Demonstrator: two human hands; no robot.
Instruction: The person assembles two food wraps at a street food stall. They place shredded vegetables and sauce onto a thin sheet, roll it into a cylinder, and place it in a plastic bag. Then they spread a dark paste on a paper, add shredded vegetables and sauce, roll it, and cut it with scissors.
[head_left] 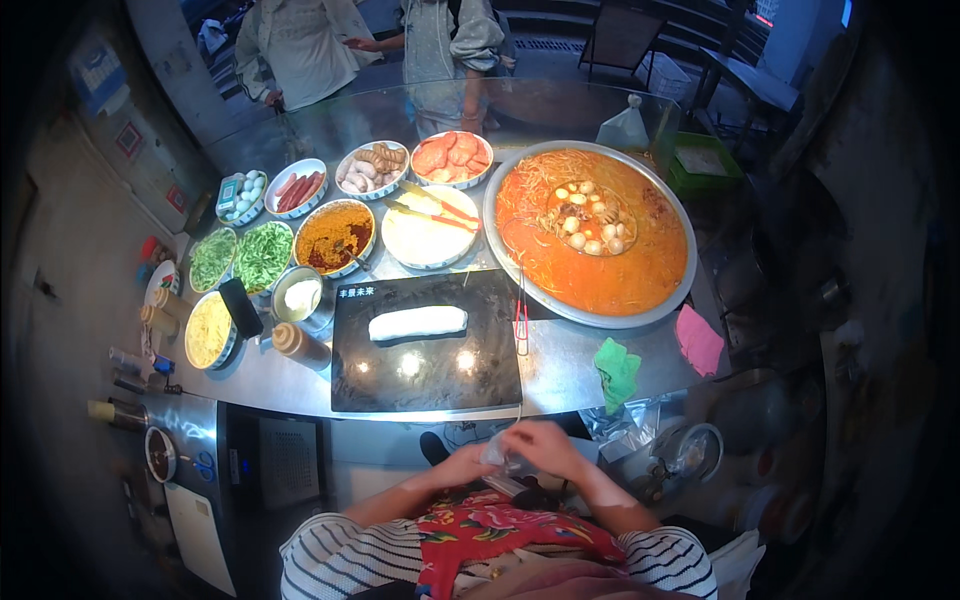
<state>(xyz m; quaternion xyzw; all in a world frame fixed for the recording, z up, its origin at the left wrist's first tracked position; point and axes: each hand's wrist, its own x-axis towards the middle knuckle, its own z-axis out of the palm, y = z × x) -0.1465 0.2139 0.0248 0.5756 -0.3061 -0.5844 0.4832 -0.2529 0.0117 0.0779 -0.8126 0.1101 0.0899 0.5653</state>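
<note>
Clear plastic bag [497, 455]: held low and near, below the counter [570, 365] edge, in front of the person's body. Left hand [462, 466] closed on its left side; right hand [545, 447] pinching its top, fingers curled. Beyond, on the counter, a black board [430, 370] carries a white roll of dough [417, 322]. Far right, a wide pan of orange noodles [590, 235]. Left, bowls of greens [262, 255]. A green cloth [617, 370] lies right of the board.

sleeves [340, 560]: short, white with dark stripes | apron [500, 535]: red, floral print | forearms: uncovered, no gloves
</note>
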